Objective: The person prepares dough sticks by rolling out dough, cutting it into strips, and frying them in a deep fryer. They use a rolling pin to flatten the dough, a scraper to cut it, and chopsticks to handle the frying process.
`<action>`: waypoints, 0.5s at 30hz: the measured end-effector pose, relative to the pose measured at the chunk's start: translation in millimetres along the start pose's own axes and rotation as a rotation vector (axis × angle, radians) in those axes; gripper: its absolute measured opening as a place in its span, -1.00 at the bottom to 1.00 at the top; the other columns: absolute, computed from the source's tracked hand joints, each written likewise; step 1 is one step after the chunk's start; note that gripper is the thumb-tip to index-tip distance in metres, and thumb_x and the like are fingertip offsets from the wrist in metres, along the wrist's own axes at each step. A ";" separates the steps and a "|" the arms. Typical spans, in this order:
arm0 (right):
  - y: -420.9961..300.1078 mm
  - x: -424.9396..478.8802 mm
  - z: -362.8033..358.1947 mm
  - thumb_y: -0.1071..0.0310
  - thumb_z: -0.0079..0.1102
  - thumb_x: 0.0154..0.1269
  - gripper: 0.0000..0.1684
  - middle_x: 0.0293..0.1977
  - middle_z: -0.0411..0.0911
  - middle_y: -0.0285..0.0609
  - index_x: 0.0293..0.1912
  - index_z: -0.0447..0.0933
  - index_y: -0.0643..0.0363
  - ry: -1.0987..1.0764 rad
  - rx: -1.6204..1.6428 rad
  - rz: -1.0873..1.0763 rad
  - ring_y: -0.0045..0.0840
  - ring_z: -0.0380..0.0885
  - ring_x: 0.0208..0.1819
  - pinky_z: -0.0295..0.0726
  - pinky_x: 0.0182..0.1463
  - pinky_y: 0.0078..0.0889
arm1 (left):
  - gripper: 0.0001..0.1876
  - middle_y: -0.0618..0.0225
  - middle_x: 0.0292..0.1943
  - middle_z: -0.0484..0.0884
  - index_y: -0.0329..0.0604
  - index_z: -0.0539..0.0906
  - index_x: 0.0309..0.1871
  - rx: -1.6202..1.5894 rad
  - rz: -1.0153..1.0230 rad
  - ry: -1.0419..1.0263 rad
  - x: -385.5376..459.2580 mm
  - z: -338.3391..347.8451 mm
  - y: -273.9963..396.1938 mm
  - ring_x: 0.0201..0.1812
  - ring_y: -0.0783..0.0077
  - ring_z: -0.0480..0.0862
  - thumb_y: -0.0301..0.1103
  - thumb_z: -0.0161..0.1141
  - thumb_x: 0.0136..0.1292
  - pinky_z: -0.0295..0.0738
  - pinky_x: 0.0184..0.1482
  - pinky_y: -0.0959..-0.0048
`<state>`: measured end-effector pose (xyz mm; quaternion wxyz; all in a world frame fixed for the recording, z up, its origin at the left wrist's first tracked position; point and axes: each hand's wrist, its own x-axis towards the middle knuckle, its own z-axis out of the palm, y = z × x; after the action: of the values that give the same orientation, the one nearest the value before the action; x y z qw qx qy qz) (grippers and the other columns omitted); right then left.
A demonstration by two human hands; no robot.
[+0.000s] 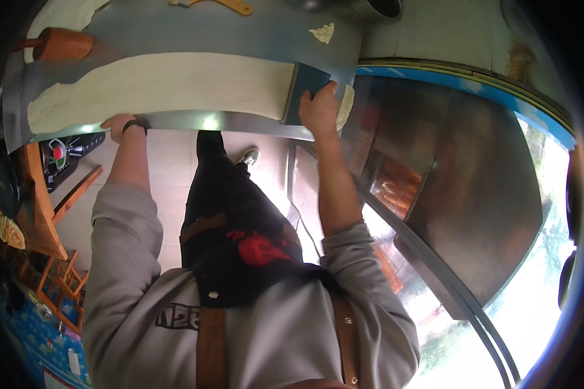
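A long, flat sheet of dough (175, 85) lies along the near edge of the metal worktop (199, 41). My right hand (319, 109) grips a wide, dark flat blade, apparently a dough scraper or cleaver (304, 87), whose edge meets the right end of the sheet. A narrow cut strip of dough (345, 107) lies to the right of that hand. My left hand (121, 126), with a dark band on the wrist, rests at the worktop's front edge by the lower left side of the sheet; its fingers are partly hidden.
A wooden rolling pin (65, 44) lies at the left, near more dough (65, 17). Farther back are a brush with a wooden handle (233, 6), a dough scrap (322, 33) and a metal container (382, 7). A wooden stool (61, 287) stands at the lower left.
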<state>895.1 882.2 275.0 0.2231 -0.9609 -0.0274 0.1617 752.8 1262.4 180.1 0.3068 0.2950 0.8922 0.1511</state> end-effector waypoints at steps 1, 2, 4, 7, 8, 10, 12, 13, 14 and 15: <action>2.1 -2.7 -1.5 0.40 0.11 0.30 -0.36 -0.34 0.57 0.47 0.15 0.05 0.65 -0.006 0.025 -0.005 0.23 0.63 -0.24 0.61 -0.13 0.12 | -0.12 -0.17 0.07 0.65 -0.65 0.55 0.10 0.001 -0.002 0.006 2.3 -3.3 -1.4 0.16 -0.12 0.63 0.24 -0.38 0.49 0.51 0.23 0.13; 2.2 -4.4 -3.0 0.41 0.11 0.30 -0.36 -0.35 0.57 0.46 0.14 0.04 0.64 -0.080 -0.046 -0.069 0.25 0.61 -0.26 0.61 -0.16 0.11 | -0.13 -0.17 0.01 0.69 -0.67 0.56 0.06 -0.031 0.007 -0.010 6.9 -7.1 -2.5 0.08 -0.13 0.68 0.24 -0.32 0.48 0.59 0.11 0.09; -12.0 -7.1 -18.7 0.40 0.11 0.30 -0.35 -0.35 0.57 0.46 0.16 0.03 0.65 -0.043 -0.057 -0.151 0.26 0.61 -0.26 0.61 -0.17 0.11 | -0.13 -0.19 -0.05 0.70 -0.67 0.56 0.02 0.011 0.113 0.007 32.6 8.8 -12.1 0.03 -0.14 0.71 0.24 -0.30 0.48 0.63 0.04 0.07; -53.0 -7.2 -16.0 0.39 0.10 0.29 -0.25 -0.34 0.57 0.47 0.23 -0.05 0.68 -0.039 0.015 -0.080 0.27 0.61 -0.24 0.59 -0.11 0.15 | -0.14 -0.23 -0.13 0.71 -0.67 0.57 -0.04 -0.053 0.063 -0.006 33.0 6.5 -9.7 -0.03 -0.16 0.72 0.25 -0.29 0.47 0.66 -0.04 0.07; -58.8 -4.5 11.9 0.39 0.10 0.29 -0.23 -0.33 0.57 0.47 0.24 -0.06 0.69 -0.014 0.007 -0.054 0.27 0.60 -0.23 0.59 -0.09 0.15 | -0.14 -0.24 -0.15 0.71 -0.67 0.58 -0.06 -0.097 0.026 -0.027 23.5 0.9 -1.7 -0.04 -0.17 0.73 0.25 -0.29 0.47 0.66 -0.05 0.07; -58.9 -2.5 46.1 0.39 0.11 0.26 -0.18 -0.29 0.58 0.49 0.27 -0.10 0.72 0.083 0.023 -0.108 0.27 0.60 -0.19 0.59 -0.02 0.11 | -0.14 -0.23 -0.15 0.71 -0.65 0.58 -0.08 -0.057 0.027 0.049 55.4 16.4 -0.4 -0.06 -0.18 0.73 0.25 -0.29 0.47 0.66 -0.05 0.08; -57.0 -5.5 41.9 0.40 0.09 0.27 -0.18 -0.29 0.58 0.48 0.27 -0.09 0.73 -0.077 -0.077 -0.137 0.27 0.60 -0.19 0.59 -0.03 0.11 | -0.15 -0.23 -0.16 0.71 -0.62 0.61 -0.11 -0.008 0.010 0.082 83.0 25.0 0.1 -0.06 -0.16 0.73 0.24 -0.30 0.48 0.66 -0.04 0.08; -61.0 -4.6 34.0 0.40 0.08 0.27 -0.19 -0.29 0.58 0.48 0.27 -0.09 0.74 -0.142 -0.129 -0.147 0.27 0.60 -0.18 0.59 -0.03 0.11 | -0.16 -0.24 -0.16 0.71 -0.61 0.61 -0.11 -0.030 0.015 0.046 77.5 17.1 5.6 -0.06 -0.15 0.73 0.23 -0.31 0.48 0.66 -0.03 0.07; -66.0 -9.2 27.6 0.40 0.06 0.27 -0.21 -0.31 0.59 0.47 0.26 -0.06 0.76 -0.140 -0.120 -0.150 0.28 0.60 -0.21 0.59 -0.06 0.13 | -0.16 -0.25 -0.15 0.71 -0.61 0.62 -0.11 -0.052 0.021 0.010 72.3 6.0 9.6 -0.05 -0.15 0.73 0.23 -0.32 0.49 0.65 -0.02 0.07; -81.8 -11.7 20.3 0.40 0.05 0.27 -0.23 -0.31 0.59 0.47 0.24 -0.05 0.75 -0.104 -0.089 -0.167 0.28 0.60 -0.20 0.59 -0.06 0.14 | -0.17 -0.25 -0.15 0.71 -0.60 0.62 -0.11 -0.079 0.020 -0.021 70.3 0.4 13.9 -0.05 -0.14 0.73 0.22 -0.33 0.49 0.65 -0.01 0.06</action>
<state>879.1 962.8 297.1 0.1913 -0.9546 -0.1262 0.1906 714.3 1316.8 153.8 0.3260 0.2933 0.8792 0.1860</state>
